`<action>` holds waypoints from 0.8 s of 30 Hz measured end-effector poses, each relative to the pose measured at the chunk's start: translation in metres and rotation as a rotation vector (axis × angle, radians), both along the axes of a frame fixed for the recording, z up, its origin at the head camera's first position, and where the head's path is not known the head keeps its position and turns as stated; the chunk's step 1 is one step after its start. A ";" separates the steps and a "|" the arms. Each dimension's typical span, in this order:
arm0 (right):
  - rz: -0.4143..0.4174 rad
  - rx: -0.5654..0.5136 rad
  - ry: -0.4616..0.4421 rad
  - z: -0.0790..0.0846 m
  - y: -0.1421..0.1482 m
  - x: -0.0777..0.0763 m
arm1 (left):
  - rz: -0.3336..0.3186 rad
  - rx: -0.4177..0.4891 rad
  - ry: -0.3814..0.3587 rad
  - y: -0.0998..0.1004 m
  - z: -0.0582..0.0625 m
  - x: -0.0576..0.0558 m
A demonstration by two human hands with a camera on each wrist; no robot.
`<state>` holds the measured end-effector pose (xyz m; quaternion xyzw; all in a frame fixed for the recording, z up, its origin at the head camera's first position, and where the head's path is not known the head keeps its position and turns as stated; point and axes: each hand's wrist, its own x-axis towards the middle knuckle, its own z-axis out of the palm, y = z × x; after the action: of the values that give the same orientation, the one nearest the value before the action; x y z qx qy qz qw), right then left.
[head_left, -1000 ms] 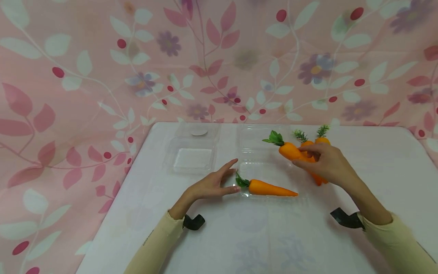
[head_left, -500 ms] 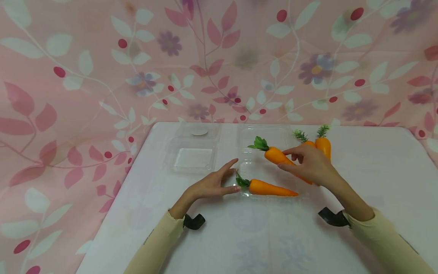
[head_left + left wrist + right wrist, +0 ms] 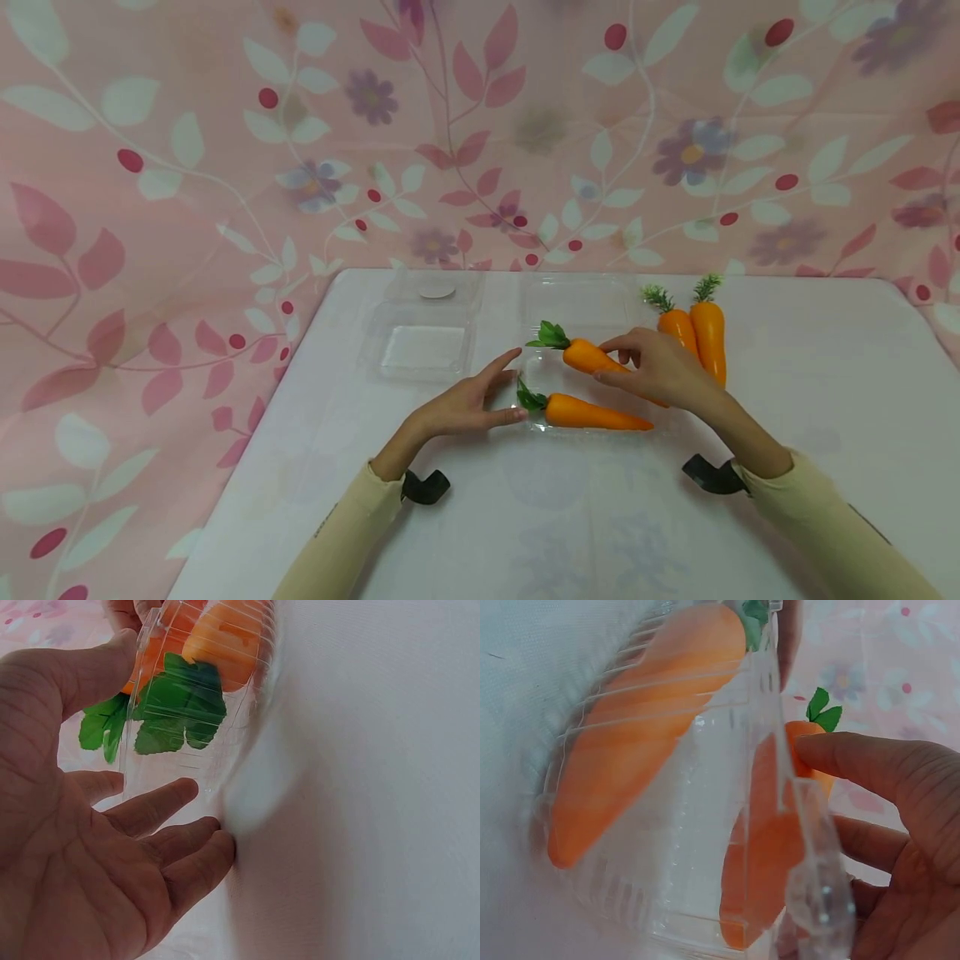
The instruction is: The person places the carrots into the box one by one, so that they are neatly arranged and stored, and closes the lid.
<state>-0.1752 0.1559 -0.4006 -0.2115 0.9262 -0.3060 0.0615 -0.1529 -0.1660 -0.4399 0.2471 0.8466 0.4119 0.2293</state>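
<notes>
My right hand (image 3: 663,371) pinches an orange carrot (image 3: 583,357) with green leaves between thumb and fingers, over the far part of a clear plastic clamshell box (image 3: 542,367). In the right wrist view this carrot (image 3: 761,862) slants with its narrow tip down inside the box wall. A second carrot (image 3: 588,412) lies along the near side of the box, leaves to the left. My left hand (image 3: 468,404) is at the box's left end, thumb and fingers spread. In the left wrist view the thumb of the left hand (image 3: 112,825) is at the rim, its fingers loosely extended beside the wall.
Two more carrots (image 3: 708,333) with feathery green tops lie right of the box. The box's lid (image 3: 577,300) is folded back behind it. Another clear clamshell box (image 3: 423,348) stands open at the left. A floral cloth (image 3: 480,125) hangs behind the white table (image 3: 465,533).
My right hand has carried the carrot left and lower, from near the carrots at the right into the box area. My left hand has stayed in place.
</notes>
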 end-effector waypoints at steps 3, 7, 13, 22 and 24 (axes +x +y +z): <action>0.004 0.007 -0.003 -0.002 -0.003 -0.001 | 0.002 0.007 -0.005 0.000 0.000 0.000; 0.015 0.003 -0.024 -0.005 -0.006 -0.001 | 0.000 0.003 -0.013 0.000 0.000 0.000; 0.029 0.022 -0.083 -0.010 -0.008 -0.001 | -0.010 0.003 0.006 0.000 0.000 0.000; 0.021 0.071 -0.160 -0.017 -0.012 -0.003 | -0.016 0.000 0.002 0.000 0.000 -0.001; 0.021 0.080 -0.165 -0.019 -0.013 -0.003 | -0.018 0.007 -0.004 0.002 0.006 0.001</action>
<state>-0.1783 0.1430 -0.4195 -0.1925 0.9272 -0.2846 0.1492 -0.1522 -0.1645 -0.4335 0.2547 0.8424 0.4133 0.2339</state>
